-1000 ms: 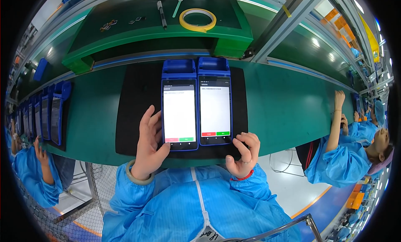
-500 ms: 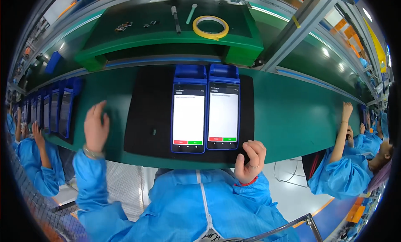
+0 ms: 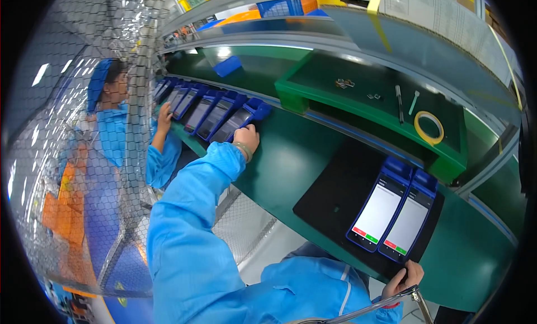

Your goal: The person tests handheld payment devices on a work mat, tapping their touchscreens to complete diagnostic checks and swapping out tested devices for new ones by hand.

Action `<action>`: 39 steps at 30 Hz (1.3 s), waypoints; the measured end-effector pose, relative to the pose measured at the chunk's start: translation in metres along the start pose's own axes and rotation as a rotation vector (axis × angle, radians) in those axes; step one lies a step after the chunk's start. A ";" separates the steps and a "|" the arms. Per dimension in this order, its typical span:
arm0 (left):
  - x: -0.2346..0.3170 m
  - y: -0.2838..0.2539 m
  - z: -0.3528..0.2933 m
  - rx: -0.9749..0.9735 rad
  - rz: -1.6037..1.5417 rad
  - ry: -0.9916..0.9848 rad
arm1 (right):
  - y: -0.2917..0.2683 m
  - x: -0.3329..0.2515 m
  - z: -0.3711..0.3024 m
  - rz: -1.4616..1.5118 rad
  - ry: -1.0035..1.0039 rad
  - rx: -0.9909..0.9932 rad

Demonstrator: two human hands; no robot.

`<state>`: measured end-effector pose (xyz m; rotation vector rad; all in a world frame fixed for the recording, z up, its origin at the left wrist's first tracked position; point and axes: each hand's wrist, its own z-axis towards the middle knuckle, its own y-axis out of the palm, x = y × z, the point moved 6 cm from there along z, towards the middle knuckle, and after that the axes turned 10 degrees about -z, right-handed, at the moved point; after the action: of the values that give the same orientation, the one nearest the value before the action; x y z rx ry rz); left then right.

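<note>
From where I stand, closest to the person is a shiny metal bar (image 3: 363, 313), crossing in front of the blue smock (image 3: 302, 285). The right hand (image 3: 411, 275) is at the near edge of a black mat (image 3: 335, 181), fingers bent, just by the lower corner of a lit handheld terminal (image 3: 407, 226); I can't tell whether it grips anything. A second lit terminal (image 3: 377, 212) lies close alongside, to its left. Both are blue-cased, with white screens and a red and a green button at the bottom. A small dark piece (image 3: 336, 210) sits on the mat's bare part, and the mat lies on the green table (image 3: 274, 162).

Farther off, the left arm reaches out. The left hand (image 3: 246, 137) is at the end terminal (image 3: 232, 124) of a row of blue terminals (image 3: 201, 111), fingers curled at its edge; whether they have closed on it, I can't make out. A co-worker's hand (image 3: 164, 117) is by the row's far part.

Behind, a green riser (image 3: 310, 81) carries yellow tape (image 3: 432, 140), a pen (image 3: 399, 103) and a pale green stick (image 3: 414, 102).
</note>
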<state>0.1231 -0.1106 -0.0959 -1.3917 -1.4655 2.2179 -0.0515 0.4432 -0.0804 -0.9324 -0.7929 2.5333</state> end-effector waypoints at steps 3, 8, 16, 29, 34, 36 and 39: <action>-0.003 -0.010 0.006 -0.520 -0.005 0.032 | 0.002 -0.002 0.006 0.005 -0.044 0.025; -0.007 0.002 0.009 -0.370 -0.022 0.060 | 0.001 -0.011 0.011 0.049 -0.079 0.043; 0.053 -0.070 -0.024 -0.102 -0.463 0.130 | 0.001 -0.015 0.013 0.015 -0.124 0.031; -0.044 -0.135 -0.025 0.852 -1.081 0.004 | -0.004 -0.010 0.011 0.031 0.020 -0.013; -0.222 0.152 0.018 0.028 -1.195 -0.776 | -0.011 0.003 0.017 0.102 0.171 0.003; -0.270 0.233 -0.019 -0.117 -1.190 -1.062 | -0.012 0.014 0.026 0.029 0.159 -0.045; -0.197 0.235 0.029 -0.042 -1.921 -0.732 | -0.014 0.007 0.032 -0.365 0.297 -0.157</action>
<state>0.2934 -0.3605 -0.1564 0.9178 -1.6083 1.1200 -0.0768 0.4455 -0.0551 -1.0700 -0.9748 1.9887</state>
